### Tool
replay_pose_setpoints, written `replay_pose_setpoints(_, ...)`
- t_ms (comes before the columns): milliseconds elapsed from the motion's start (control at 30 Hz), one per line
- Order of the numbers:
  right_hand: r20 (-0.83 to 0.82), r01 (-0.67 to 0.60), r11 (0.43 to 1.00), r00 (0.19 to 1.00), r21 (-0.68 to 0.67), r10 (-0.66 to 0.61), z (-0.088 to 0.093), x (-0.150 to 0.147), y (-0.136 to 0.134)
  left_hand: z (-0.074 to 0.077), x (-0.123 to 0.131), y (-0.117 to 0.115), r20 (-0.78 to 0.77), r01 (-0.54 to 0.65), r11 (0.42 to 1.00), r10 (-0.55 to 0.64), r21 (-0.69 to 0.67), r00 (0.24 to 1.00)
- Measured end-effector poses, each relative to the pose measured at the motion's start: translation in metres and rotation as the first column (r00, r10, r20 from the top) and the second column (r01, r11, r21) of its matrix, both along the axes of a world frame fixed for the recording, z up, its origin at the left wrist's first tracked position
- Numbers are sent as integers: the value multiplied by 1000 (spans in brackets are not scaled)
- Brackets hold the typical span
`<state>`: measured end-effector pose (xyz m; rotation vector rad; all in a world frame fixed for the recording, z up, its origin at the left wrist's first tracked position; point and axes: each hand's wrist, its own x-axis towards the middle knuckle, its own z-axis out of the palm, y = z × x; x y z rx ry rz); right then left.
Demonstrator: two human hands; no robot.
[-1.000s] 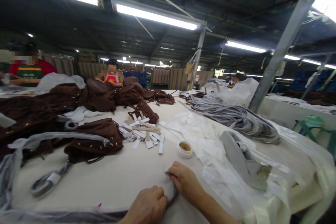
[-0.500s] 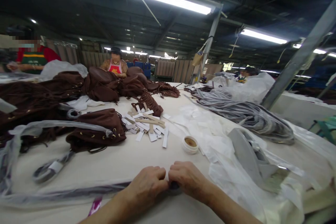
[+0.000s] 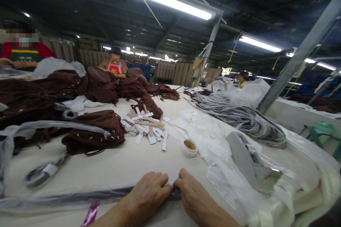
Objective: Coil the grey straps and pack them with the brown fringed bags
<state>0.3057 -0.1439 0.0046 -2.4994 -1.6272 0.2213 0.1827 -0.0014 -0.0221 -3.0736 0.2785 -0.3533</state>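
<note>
1. Head view, the grip: clamped shut with both the left hand (image 3: 149, 191) and the right hand (image 3: 193, 197), knuckle to knuckle at 6 o'clock, fingers curled down onto the dark end of the grey strap (image 3: 87, 194). Cannot tell how much of that end sits inside the pinch.
2. Head view, the strap: runs flat from the pinch toward 8 o'clock along the near edge of the table (image 3: 125, 166), wrapped in a clear sleeve. Passes just beside a pink tag (image 3: 92, 213) at 7 o'clock.
3. Head view, doing it well, by judgement only: hold with the fingertips rather than whole fists. Press the end down onto the table instead of lifting it. Work with both hands close together to stop the sleeve bunching. Pull only along the strap's own line, to avoid a twist.
4. Head view, the surroundings: near at 12 o'clock, a small open tub (image 3: 189, 147). Further out at 11, a heap of paper strips (image 3: 146, 127). At 10, a brown fringed bag (image 3: 93, 134). At 2, a grey piece (image 3: 241, 156) in crumpled plastic. Well apart at 1, a bundle of grey cords (image 3: 239, 120). Best to steer elbows wide of the tub.
</note>
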Motion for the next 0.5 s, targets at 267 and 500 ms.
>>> replay_pose_setpoints(267, 73, 244, 970, 967, -17, -242, 10, -15, 15, 1, -8, -12, 28, 43, 996, -41, -81, 999)
replay_pose_setpoints(500, -199, -81, 961, 970, 264, 136, -5, -5, 1, 5, -18, -4, -34, -32, 950, 23, -312, 999)
